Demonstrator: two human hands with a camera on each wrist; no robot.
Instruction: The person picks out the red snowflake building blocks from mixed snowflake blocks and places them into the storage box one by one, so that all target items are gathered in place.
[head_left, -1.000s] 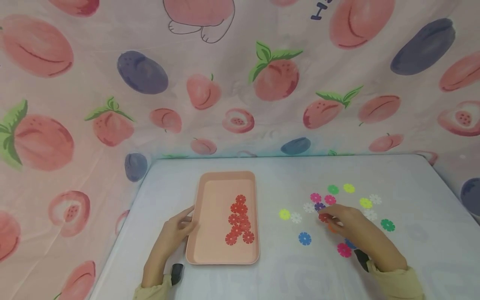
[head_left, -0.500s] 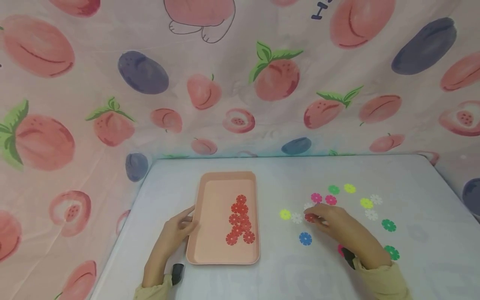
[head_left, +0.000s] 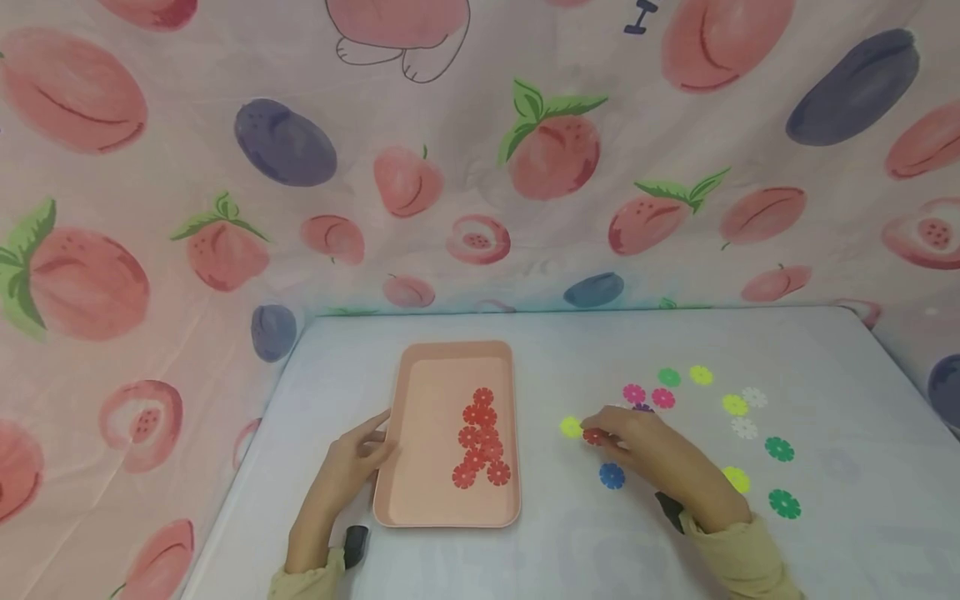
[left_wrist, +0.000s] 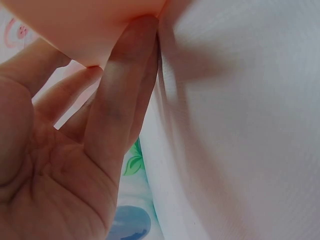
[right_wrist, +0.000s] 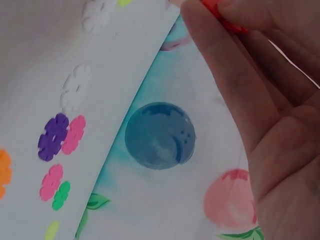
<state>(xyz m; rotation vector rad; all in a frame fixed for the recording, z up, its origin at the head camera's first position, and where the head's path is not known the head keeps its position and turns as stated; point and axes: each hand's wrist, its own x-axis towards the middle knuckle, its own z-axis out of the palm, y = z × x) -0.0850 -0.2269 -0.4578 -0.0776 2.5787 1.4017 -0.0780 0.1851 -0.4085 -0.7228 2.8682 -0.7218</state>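
My left hand [head_left: 352, 467] is at the left side of a peach-coloured tray [head_left: 423, 500]. Its fairly straight fingers touch the outer wall in the left wrist view, where the tray [left_wrist: 85, 25] fills the top corner. My right hand [head_left: 637, 446] pinches a red snowflake disc [head_left: 592, 437] between thumb and fingertips, beside a yellow disc [head_left: 571, 427]. Most of that red disc [right_wrist: 235, 25] is hidden by the fingers in the right wrist view. Several red snowflake discs [head_left: 487, 450] lie partly overlapping in the tray's right half.
Loose snowflake discs lie right of the tray: blue [head_left: 612, 476], pink [head_left: 634, 393], light green [head_left: 669, 377], white [head_left: 745, 428], dark green [head_left: 784, 503] and a purple one [right_wrist: 53, 137]. A fruit-printed cloth [head_left: 540, 242] rises behind the white table [head_left: 480, 567].
My right hand has moved left from among the loose discs toward the tray, carrying the red snowflake disc. My left hand has stayed at the tray's side.
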